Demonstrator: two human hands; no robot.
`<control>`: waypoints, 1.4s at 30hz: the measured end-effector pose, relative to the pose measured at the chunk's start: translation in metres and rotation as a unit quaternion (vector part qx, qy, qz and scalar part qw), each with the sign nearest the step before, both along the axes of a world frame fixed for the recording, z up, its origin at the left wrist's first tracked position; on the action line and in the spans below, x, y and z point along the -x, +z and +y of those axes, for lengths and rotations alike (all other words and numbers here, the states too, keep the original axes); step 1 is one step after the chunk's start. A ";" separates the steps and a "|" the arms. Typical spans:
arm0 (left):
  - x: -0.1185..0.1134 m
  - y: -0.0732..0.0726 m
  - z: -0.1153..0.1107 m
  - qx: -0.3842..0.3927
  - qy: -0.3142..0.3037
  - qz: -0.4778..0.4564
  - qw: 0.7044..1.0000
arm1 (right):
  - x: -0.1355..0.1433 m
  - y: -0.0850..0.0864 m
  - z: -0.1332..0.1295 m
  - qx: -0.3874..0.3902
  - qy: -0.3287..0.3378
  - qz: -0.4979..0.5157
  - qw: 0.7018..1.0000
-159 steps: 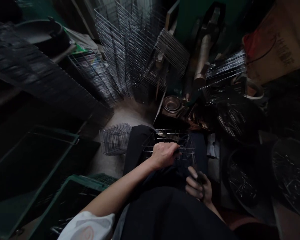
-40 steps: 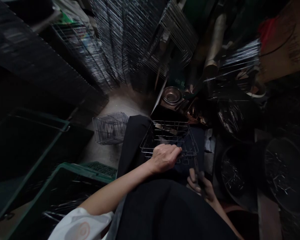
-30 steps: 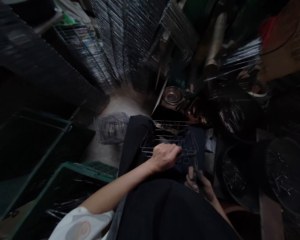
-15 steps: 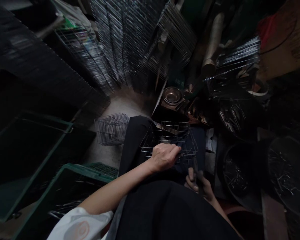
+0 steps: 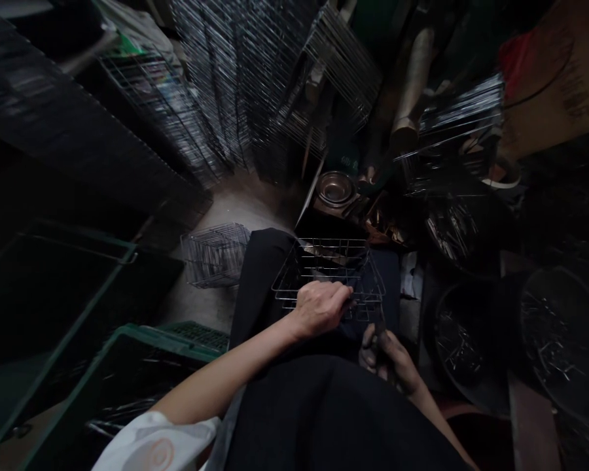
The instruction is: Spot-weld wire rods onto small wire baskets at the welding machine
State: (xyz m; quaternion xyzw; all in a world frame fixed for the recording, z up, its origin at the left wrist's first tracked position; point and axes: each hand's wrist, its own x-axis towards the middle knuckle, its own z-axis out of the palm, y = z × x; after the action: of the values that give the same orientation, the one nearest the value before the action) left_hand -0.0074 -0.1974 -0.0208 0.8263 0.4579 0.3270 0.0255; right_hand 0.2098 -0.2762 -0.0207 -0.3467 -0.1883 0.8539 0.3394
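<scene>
A small wire basket (image 5: pixel 330 258) rests across my lap, its thin metal rods crossing in a grid. My left hand (image 5: pixel 321 306) is closed over its near edge, knuckles upward. Just below the basket's near right corner, my right hand (image 5: pixel 390 358) is wrapped around dark pliers (image 5: pixel 379 325). The tips of the pliers point up at the corner wires; dim light hides whether they grip one. Most of the handles are covered by my fingers.
On the floor to the left stands another wire basket (image 5: pixel 214 255), beside green crates (image 5: pixel 122 337). Dark tubs (image 5: pixel 459 333) with loose metal pieces stand to the right. Tall stacks of wire racks (image 5: pixel 240 78) rise ahead, near a metal bowl (image 5: pixel 334 188) and a cardboard box (image 5: pixel 559 98).
My right hand has closed tighter around the pliers, its fingers drawn in at the basket's corner. My left hand keeps its hold on the basket. The whole view has shifted slightly.
</scene>
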 end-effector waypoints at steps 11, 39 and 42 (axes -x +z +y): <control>-0.002 -0.001 -0.004 0.001 0.009 0.011 1.000 | -0.018 0.002 0.008 -0.027 0.042 -0.086 0.995; -0.022 0.007 -0.047 -0.072 -0.001 0.025 0.997 | -0.033 0.011 -0.039 0.059 0.019 -0.208 0.976; -0.022 0.002 -0.048 -0.069 0.002 0.022 0.997 | -0.030 0.013 -0.037 0.025 0.020 -0.254 0.967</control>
State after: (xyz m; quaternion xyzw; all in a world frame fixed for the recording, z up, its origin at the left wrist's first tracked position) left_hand 0.0150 -0.2452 -0.0185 0.8321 0.4367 0.3392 -0.0421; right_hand 0.2398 -0.3132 -0.0076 -0.5565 -0.2542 0.7489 0.2547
